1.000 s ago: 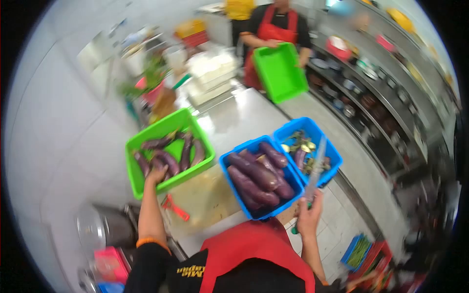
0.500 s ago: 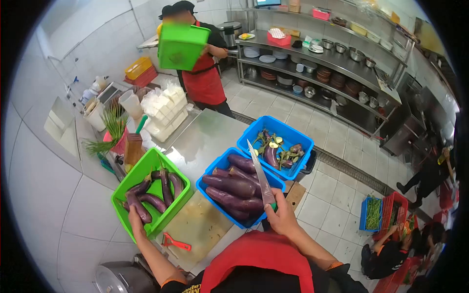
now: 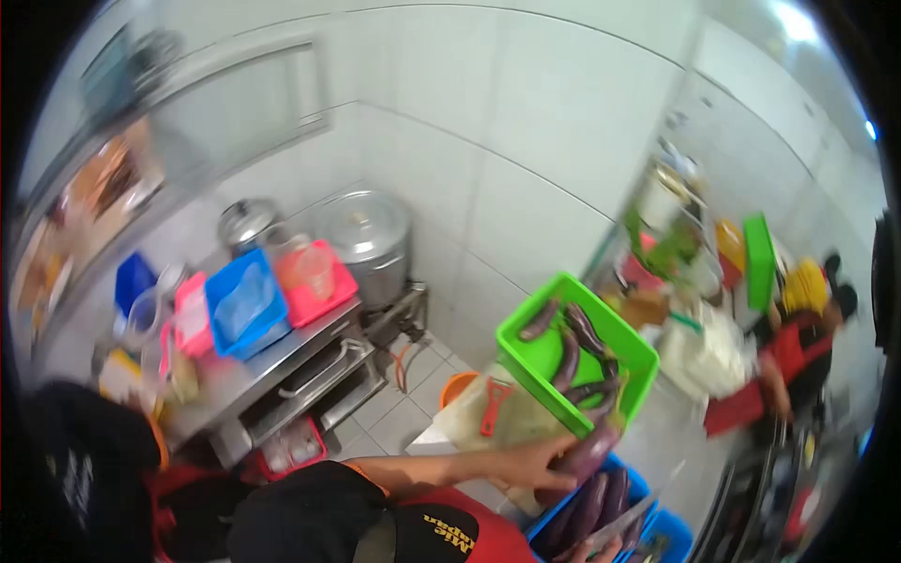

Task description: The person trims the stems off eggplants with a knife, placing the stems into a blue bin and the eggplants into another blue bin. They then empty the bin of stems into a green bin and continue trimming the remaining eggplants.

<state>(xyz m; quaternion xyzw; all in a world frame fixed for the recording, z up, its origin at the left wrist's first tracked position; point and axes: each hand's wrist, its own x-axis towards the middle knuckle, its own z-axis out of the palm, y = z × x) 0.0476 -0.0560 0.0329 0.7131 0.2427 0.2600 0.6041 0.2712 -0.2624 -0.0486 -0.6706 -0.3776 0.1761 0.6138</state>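
My left hand point(image 3: 540, 464) is wrapped around a purple eggplant point(image 3: 593, 448), held between the green bin and the blue bin. The green bin point(image 3: 535, 361) has several more eggplants in it. In my right hand point(image 3: 605, 552), at the bottom edge of the view and partly cut off, is a knife point(image 3: 638, 511), its long blade slanting over the blue bin point(image 3: 640, 477) of eggplants. A red peeler point(image 3: 493, 408) lies on the cutting board point(image 3: 450, 413) left of the green bin.
A second blue bin point(image 3: 678, 537) stands beside the first. Leftward are a metal counter with pink and blue trays point(image 3: 246, 305) and a large lidded pot point(image 3: 366, 230). One person point(image 3: 89, 469) is close at left; another point(image 3: 798, 347) stands at right near a green bin.
The view has swung left, toward the wall and the counter. My left hand has lifted an eggplant out of the green bin toward the blue bin. The knife stays in my right hand.
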